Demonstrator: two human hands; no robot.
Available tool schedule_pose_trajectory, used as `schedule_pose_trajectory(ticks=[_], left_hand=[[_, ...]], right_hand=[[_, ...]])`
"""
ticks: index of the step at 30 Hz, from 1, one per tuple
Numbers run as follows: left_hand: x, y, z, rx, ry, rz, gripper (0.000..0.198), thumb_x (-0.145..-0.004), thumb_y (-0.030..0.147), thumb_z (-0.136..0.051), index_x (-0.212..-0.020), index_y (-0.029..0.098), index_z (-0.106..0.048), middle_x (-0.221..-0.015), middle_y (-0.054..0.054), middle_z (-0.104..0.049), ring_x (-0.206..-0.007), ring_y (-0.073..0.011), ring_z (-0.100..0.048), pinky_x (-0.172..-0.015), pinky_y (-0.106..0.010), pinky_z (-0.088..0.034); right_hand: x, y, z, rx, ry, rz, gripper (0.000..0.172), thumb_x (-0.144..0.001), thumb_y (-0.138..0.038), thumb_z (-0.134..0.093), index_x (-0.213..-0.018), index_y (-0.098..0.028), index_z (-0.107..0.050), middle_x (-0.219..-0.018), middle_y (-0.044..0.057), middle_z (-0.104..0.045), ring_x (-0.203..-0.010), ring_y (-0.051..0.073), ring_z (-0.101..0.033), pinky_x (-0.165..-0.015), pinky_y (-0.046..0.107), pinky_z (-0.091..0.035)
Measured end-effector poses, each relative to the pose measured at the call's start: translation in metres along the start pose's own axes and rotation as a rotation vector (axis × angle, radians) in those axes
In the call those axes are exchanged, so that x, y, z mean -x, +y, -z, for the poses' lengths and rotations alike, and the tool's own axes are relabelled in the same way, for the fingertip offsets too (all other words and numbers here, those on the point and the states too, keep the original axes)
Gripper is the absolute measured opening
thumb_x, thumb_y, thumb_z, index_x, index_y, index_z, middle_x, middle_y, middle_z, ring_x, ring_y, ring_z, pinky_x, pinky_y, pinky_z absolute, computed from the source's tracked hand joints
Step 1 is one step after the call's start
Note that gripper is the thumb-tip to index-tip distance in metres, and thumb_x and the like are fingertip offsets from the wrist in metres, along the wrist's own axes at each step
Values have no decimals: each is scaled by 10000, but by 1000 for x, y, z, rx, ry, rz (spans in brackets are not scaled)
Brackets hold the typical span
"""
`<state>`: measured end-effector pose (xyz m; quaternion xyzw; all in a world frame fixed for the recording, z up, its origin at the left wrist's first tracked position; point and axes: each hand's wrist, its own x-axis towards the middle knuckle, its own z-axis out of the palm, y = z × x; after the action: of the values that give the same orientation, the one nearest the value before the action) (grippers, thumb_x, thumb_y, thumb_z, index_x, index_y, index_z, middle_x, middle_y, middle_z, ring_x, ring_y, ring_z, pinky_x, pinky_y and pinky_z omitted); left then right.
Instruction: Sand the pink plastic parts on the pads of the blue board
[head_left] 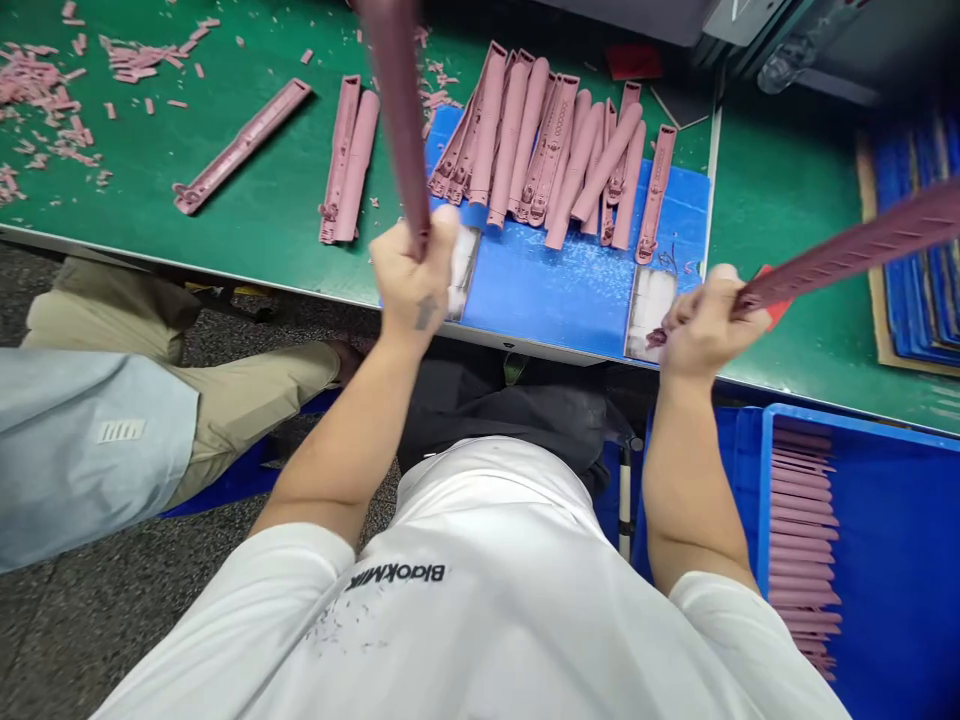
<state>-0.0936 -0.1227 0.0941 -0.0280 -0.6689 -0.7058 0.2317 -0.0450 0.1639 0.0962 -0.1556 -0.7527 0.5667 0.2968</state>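
Note:
My left hand point(417, 262) is closed round the lower end of a long pink plastic part point(401, 110), which stands up toward the camera. On the right, my right hand point(703, 325) grips a second long pink plastic part point(855, 245), tilted out to the right edge of view. Both parts are slightly blurred. Between and beyond my hands, a pile of similar pink parts point(517, 140) lies on a blue sheet point(547, 290), some with the hollow side up, others with the rounded side up. A single hollow part point(656, 195) rests at the pile's right.
Pink scraps point(45, 100) litter the green table point(262, 240) at the left, near a lone pink part point(240, 148) and a pair point(349, 160). A blue bin point(900, 560) at lower right holds stacked parts. Blue sheets point(919, 250) stand far right. A seated person point(90, 440) is at left.

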Motion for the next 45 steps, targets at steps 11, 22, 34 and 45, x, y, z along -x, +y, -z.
schedule_pose_trajectory(ticks=[11,22,34,45], left_hand=[[-20,-6,5,105,105,-57,930,-856,865,-846,-705,244,-169,-590,42,-133,-504,-98,-133,-498,-330,-155],[-21,1,3,31,59,-38,804,-954,696,-825,-700,261,-198,-574,54,-145,-462,-100,-113,-438,-334,-141],[-13,9,8,73,122,-58,673,-976,490,-819,-704,269,-244,-583,56,-192,-457,-95,-162,-443,-329,-159],[18,18,43,162,-95,280,583,-963,583,-841,-690,239,-457,-532,69,-355,-406,-56,-293,-397,-245,-149]], right_hand=[[-20,11,16,-64,271,123,572,-1030,-626,-546,-695,-321,-198,-549,-96,-170,-421,86,-197,-404,261,-231],[-12,3,21,-251,186,165,463,-976,-317,-582,-659,-284,-246,-543,-99,-166,-405,60,-150,-377,230,-188],[-9,2,24,-318,247,161,455,-998,-327,-551,-687,-297,-220,-553,-110,-141,-402,50,-128,-374,213,-159],[20,-8,68,-128,-55,-376,397,-839,-321,-807,-680,-253,-450,-517,-113,-359,-396,47,-294,-329,176,-255]])
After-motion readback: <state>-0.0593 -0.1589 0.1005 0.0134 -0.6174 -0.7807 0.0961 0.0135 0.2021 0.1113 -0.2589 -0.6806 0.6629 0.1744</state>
